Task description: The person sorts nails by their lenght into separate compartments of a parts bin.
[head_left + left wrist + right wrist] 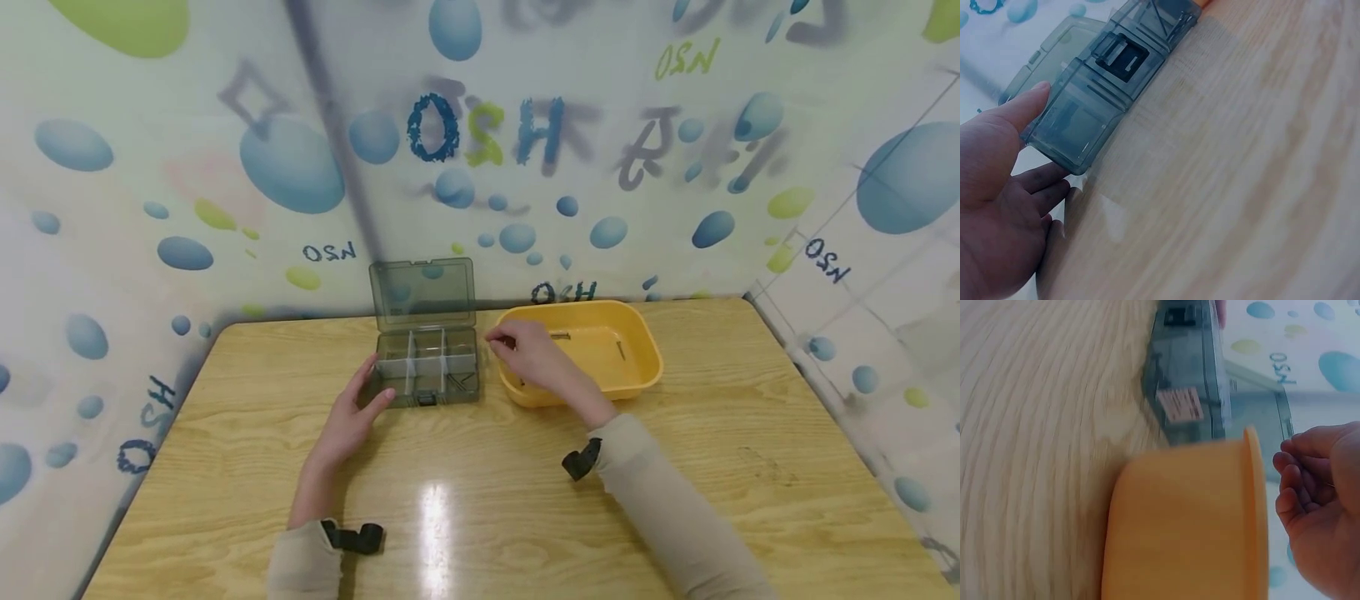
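Observation:
A grey see-through divided box (428, 364) stands on the table with its lid (423, 293) raised. Several thin dark screws (459, 382) lie in its front right compartment. My left hand (354, 417) rests at the box's left front corner, thumb on the front rim and fingers along the left side, all fairly straight. My right hand (531, 354) is above the left rim of the yellow basin (651, 379), thumb and index finger pinched together. A thin sliver, apparently a screw (1332, 484), shows among its curled fingers, mostly hidden.
A few loose screws (621, 350) lie on the basin's floor. Basin and box stand side by side near the back edge of the wooden table (517, 508), close to a patterned wall (525, 233). A pale label (1180, 404) shows on the box's side.

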The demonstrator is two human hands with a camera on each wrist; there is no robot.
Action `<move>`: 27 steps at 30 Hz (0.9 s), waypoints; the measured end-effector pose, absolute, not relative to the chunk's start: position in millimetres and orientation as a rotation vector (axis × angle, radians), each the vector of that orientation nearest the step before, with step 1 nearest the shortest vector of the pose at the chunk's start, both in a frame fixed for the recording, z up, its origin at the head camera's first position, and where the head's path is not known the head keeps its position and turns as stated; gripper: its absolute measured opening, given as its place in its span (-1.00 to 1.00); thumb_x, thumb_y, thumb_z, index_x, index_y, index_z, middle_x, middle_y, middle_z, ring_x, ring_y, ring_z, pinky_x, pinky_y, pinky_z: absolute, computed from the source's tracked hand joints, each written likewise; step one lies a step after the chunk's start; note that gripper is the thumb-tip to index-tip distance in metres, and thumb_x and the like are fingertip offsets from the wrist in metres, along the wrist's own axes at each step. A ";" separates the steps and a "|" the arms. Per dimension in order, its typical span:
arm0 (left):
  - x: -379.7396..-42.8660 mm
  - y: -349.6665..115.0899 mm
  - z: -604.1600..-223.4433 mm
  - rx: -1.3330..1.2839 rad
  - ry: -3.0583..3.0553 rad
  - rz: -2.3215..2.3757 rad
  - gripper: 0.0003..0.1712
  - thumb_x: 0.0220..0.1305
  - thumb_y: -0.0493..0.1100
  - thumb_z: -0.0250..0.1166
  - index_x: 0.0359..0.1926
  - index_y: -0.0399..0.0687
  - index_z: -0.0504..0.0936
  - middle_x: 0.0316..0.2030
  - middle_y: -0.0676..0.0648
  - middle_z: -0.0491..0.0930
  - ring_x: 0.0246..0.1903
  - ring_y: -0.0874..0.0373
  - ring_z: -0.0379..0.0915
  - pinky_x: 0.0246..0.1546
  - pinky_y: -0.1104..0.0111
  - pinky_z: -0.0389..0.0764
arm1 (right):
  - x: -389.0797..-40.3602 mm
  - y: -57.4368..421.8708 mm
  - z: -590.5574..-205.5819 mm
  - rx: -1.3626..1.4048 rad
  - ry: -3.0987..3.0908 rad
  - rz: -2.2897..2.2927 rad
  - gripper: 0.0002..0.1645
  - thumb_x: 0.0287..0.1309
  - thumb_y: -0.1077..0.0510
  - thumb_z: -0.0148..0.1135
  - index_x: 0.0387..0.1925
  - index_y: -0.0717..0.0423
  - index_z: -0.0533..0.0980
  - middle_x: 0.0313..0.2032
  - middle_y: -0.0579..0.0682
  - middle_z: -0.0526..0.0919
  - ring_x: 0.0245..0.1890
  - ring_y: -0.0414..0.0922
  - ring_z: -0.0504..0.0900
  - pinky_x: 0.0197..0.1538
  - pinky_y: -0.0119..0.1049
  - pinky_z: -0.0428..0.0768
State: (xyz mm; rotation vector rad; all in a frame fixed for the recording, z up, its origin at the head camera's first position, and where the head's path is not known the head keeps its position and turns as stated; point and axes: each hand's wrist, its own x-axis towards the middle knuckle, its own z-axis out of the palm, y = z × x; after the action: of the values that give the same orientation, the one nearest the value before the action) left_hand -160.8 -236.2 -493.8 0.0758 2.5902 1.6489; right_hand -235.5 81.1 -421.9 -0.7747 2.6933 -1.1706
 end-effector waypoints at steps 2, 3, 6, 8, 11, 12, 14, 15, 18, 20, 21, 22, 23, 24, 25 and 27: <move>-161.8 -236.7 -493.6 0.070 2.594 1.643 -0.18 0.56 -0.06 0.19 0.64 -0.05 -0.01 0.55 -0.37 0.02 0.55 -0.26 -0.16 0.47 -0.20 -0.10 | -237.0 88.7 -421.1 -0.766 2.696 -1.175 -0.72 0.48 0.27 0.15 0.07 0.28 0.65 -0.07 0.11 0.70 -0.15 -0.04 0.63 -0.06 -0.14 0.63; -162.4 -237.1 -494.0 0.065 2.595 1.637 -0.18 0.56 -0.08 0.19 0.64 -0.07 -0.01 0.55 -0.38 0.01 0.55 -0.27 -0.17 0.47 -0.20 -0.11 | -237.9 92.4 -421.0 -0.763 2.700 -1.172 -0.73 0.47 0.28 0.15 0.07 0.28 0.65 -0.06 0.11 0.70 -0.14 -0.03 0.63 -0.05 -0.13 0.62; -163.9 -237.6 -494.4 0.048 2.580 1.634 -0.19 0.57 -0.13 0.17 0.64 -0.13 -0.02 0.55 -0.41 -0.02 0.55 -0.28 -0.20 0.47 -0.20 -0.14 | -240.8 103.1 -422.5 -0.759 2.727 -1.152 -0.74 0.45 0.29 0.16 0.05 0.29 0.66 -0.09 0.11 0.71 -0.16 -0.04 0.62 -0.07 -0.14 0.62; -164.1 -237.8 -494.6 0.042 2.573 1.634 -0.19 0.57 -0.15 0.16 0.63 -0.15 -0.03 0.55 -0.41 -0.03 0.55 -0.30 -0.21 0.47 -0.21 -0.15 | -242.0 109.8 -423.9 -0.738 2.734 -1.157 -0.74 0.44 0.29 0.17 0.04 0.30 0.66 -0.11 0.11 0.71 -0.19 -0.04 0.61 -0.10 -0.15 0.61; -163.8 -237.4 -494.6 0.047 2.578 1.637 -0.19 0.58 -0.11 0.17 0.64 -0.11 -0.02 0.56 -0.39 -0.02 0.55 -0.27 -0.20 0.48 -0.19 -0.13 | -243.2 118.7 -425.8 -0.699 2.740 -1.194 -0.74 0.44 0.29 0.18 0.04 0.32 0.65 -0.13 0.11 0.71 -0.23 -0.04 0.60 -0.14 -0.15 0.60; -163.3 -237.1 -494.1 0.051 2.581 1.639 -0.19 0.57 -0.09 0.17 0.64 -0.08 -0.01 0.56 -0.37 -0.01 0.56 -0.26 -0.19 0.48 -0.19 -0.13 | -243.3 121.3 -426.0 -0.689 2.741 -1.208 -0.74 0.44 0.29 0.18 0.04 0.32 0.65 -0.13 0.11 0.71 -0.24 -0.04 0.60 -0.15 -0.15 0.60; -162.2 -236.6 -493.4 0.065 2.587 1.643 -0.18 0.57 -0.05 0.18 0.64 -0.04 0.00 0.56 -0.36 0.00 0.56 -0.25 -0.17 0.48 -0.18 -0.11 | -243.6 126.1 -427.2 -0.685 2.751 -1.223 -0.75 0.43 0.30 0.19 0.03 0.32 0.66 -0.13 0.11 0.71 -0.25 -0.03 0.60 -0.16 -0.13 0.59; -161.8 -236.4 -493.2 0.069 2.589 1.649 -0.18 0.56 -0.04 0.19 0.64 -0.03 0.01 0.56 -0.35 0.01 0.56 -0.24 -0.16 0.48 -0.18 -0.11 | -243.8 127.9 -427.6 -0.693 2.758 -1.223 -0.76 0.43 0.31 0.19 0.02 0.31 0.66 -0.13 0.11 0.71 -0.24 -0.03 0.60 -0.15 -0.12 0.60; -161.0 -236.3 -493.1 0.077 2.595 1.650 -0.19 0.56 -0.03 0.19 0.64 -0.03 0.02 0.56 -0.36 0.02 0.55 -0.25 -0.15 0.48 -0.19 -0.10 | -244.3 132.1 -429.9 -0.707 2.785 -1.211 -0.77 0.41 0.32 0.21 0.01 0.30 0.66 -0.14 0.11 0.70 -0.21 -0.01 0.62 -0.12 -0.10 0.61; -161.2 -235.9 -492.7 0.081 2.598 1.651 -0.19 0.56 -0.03 0.19 0.64 -0.02 0.03 0.56 -0.36 0.03 0.55 -0.25 -0.15 0.48 -0.18 -0.11 | -244.9 134.0 -431.4 -0.716 2.799 -1.199 -0.77 0.40 0.33 0.22 0.01 0.32 0.66 -0.15 0.11 0.70 -0.19 0.00 0.63 -0.10 -0.08 0.62; -161.2 -236.3 -492.9 0.081 2.599 1.649 -0.19 0.56 -0.03 0.19 0.64 -0.02 0.03 0.56 -0.36 0.03 0.55 -0.25 -0.15 0.48 -0.19 -0.11 | -245.2 134.2 -432.4 -0.718 2.798 -1.200 -0.76 0.39 0.34 0.22 0.01 0.32 0.66 -0.15 0.11 0.70 -0.19 0.00 0.63 -0.10 -0.08 0.62; -161.2 -236.7 -493.1 0.079 2.600 1.646 -0.20 0.57 -0.03 0.18 0.64 -0.02 0.03 0.56 -0.36 0.03 0.55 -0.25 -0.16 0.48 -0.19 -0.11 | -245.6 134.5 -433.7 -0.714 2.795 -1.204 -0.76 0.38 0.34 0.23 0.01 0.33 0.66 -0.16 0.11 0.69 -0.19 0.01 0.63 -0.10 -0.08 0.62; -161.2 -237.0 -493.2 0.078 2.602 1.642 -0.20 0.57 -0.03 0.18 0.64 -0.01 0.02 0.56 -0.36 0.03 0.55 -0.25 -0.16 0.48 -0.19 -0.11 | -246.0 134.7 -434.7 -0.711 2.791 -1.206 -0.76 0.38 0.34 0.23 0.02 0.33 0.66 -0.16 0.11 0.69 -0.19 0.01 0.63 -0.09 -0.08 0.63; -161.3 -237.1 -493.3 0.079 2.604 1.640 -0.20 0.57 -0.03 0.18 0.64 -0.01 0.03 0.56 -0.36 0.03 0.55 -0.25 -0.16 0.48 -0.19 -0.11 | -246.2 135.0 -435.4 -0.709 2.787 -1.208 -0.76 0.38 0.34 0.23 0.02 0.33 0.65 -0.16 0.11 0.69 -0.19 0.01 0.62 -0.09 -0.08 0.62; -161.4 -237.1 -493.4 0.079 2.607 1.637 -0.20 0.57 -0.03 0.18 0.64 -0.02 0.03 0.56 -0.35 0.03 0.55 -0.25 -0.16 0.48 -0.19 -0.11 | -246.5 135.5 -436.2 -0.700 2.783 -1.212 -0.76 0.39 0.34 0.23 0.02 0.33 0.65 -0.16 0.11 0.69 -0.18 0.01 0.62 -0.09 -0.07 0.62; -161.7 -237.2 -494.7 0.076 2.616 1.627 -0.20 0.57 -0.02 0.18 0.64 -0.02 0.03 0.56 -0.35 0.03 0.55 -0.25 -0.15 0.48 -0.19 -0.11 | -247.4 136.8 -437.8 -0.671 2.772 -1.224 -0.75 0.39 0.33 0.23 0.03 0.33 0.65 -0.14 0.13 0.69 -0.17 0.02 0.62 -0.07 -0.07 0.62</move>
State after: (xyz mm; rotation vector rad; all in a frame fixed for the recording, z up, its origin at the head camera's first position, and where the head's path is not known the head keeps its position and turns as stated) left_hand -161.7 -237.2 -494.7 0.0764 2.6161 1.6266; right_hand -247.4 136.8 -437.8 -0.6708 2.7718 -1.2241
